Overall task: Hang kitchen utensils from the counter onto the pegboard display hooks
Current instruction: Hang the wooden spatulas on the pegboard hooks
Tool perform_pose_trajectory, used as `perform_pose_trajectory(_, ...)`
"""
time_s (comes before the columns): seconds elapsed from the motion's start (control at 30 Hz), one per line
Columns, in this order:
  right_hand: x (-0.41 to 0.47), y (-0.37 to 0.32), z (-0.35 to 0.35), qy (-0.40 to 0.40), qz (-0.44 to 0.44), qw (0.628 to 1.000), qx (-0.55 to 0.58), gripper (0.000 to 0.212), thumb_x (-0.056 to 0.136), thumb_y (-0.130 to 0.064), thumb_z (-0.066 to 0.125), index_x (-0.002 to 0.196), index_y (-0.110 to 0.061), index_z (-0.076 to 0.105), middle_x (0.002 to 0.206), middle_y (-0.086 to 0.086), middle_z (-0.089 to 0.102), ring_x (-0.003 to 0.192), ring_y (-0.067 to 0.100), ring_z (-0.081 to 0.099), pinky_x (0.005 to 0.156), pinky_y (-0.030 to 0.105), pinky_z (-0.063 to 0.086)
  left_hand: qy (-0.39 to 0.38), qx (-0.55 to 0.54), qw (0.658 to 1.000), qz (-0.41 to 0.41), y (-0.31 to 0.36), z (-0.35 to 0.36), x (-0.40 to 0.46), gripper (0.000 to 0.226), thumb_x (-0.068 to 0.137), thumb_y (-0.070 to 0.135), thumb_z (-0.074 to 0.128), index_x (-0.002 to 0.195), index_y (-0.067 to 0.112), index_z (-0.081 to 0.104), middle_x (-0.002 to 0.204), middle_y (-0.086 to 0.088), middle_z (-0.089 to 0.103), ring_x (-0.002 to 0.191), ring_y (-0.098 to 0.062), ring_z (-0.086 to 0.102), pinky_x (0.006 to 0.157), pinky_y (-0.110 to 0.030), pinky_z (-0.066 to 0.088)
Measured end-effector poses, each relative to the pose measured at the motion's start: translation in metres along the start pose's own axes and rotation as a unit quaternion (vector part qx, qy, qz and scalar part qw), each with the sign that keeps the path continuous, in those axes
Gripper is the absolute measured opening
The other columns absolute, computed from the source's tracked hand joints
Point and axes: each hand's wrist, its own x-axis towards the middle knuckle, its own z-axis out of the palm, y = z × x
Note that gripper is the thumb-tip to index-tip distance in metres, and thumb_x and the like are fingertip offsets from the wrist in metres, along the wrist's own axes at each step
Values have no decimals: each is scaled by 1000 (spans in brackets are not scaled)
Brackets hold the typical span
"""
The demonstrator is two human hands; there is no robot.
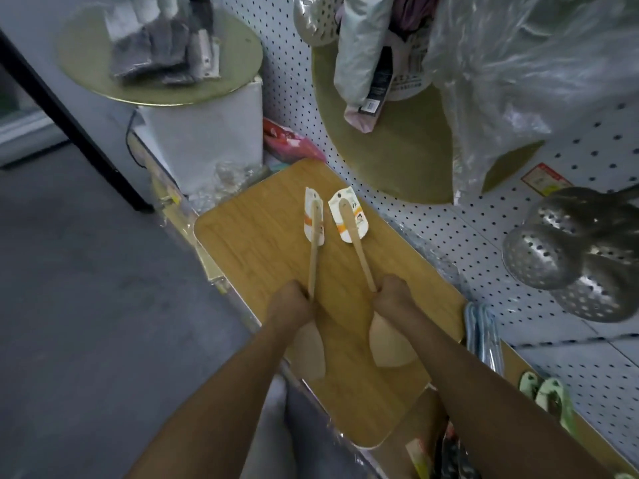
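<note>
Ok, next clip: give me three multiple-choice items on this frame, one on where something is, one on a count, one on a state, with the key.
1. Where do the perforated metal colanders hang?
A. On the pegboard, at the right
B. On the wooden board
C. On the floor at the left

2. How many wooden spatulas does the person hold?
A. One
B. Two
C. Four

3. What state is the left hand in?
A. Open and flat
B. Out of view
C. Closed round a spatula handle

Key:
1 A, the colanders sit against the pegboard at the right edge.
2 B, the left spatula and the right spatula each carry a label card at the far end.
3 C, the fingers wrap the handle, as the right hand does over the wooden board.
</note>
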Motion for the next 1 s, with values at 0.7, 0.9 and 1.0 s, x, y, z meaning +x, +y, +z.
perform_pose_trajectory(0.7, -396, -70, -118, 91, -273, 921, 261, 4, 98, -17, 62, 94, -17, 62, 89, 3, 67, 85, 23, 67, 75, 39, 57, 173, -264, 937, 150, -1, -189, -398, 14, 85, 4, 75, 96, 5, 67, 75, -5, 66, 68, -18, 62, 63, -26, 48)
perform_pose_trajectory(0.9, -497, -26, -148, 191, -292, 886, 306, 4, 100, -18, 60, 103, -21, 60, 94, -6, 66, 86, 11, 63, 66, 21, 48, 168, -233, 924, 254, 10, -178, -486, 15, 87, 3, 74, 94, 14, 66, 72, 4, 62, 67, -14, 58, 57, -24, 43)
perform_pose_trajectory(1.0, -545, 23, -154, 245, -275, 873, 320, 6, 101, -18, 60, 102, -24, 59, 90, -11, 63, 82, 6, 60, 66, 19, 46, 146, -210, 924, 284, 9, -139, -517, 17, 87, 5, 74, 97, 18, 68, 81, -3, 65, 75, -22, 63, 64, -32, 48)
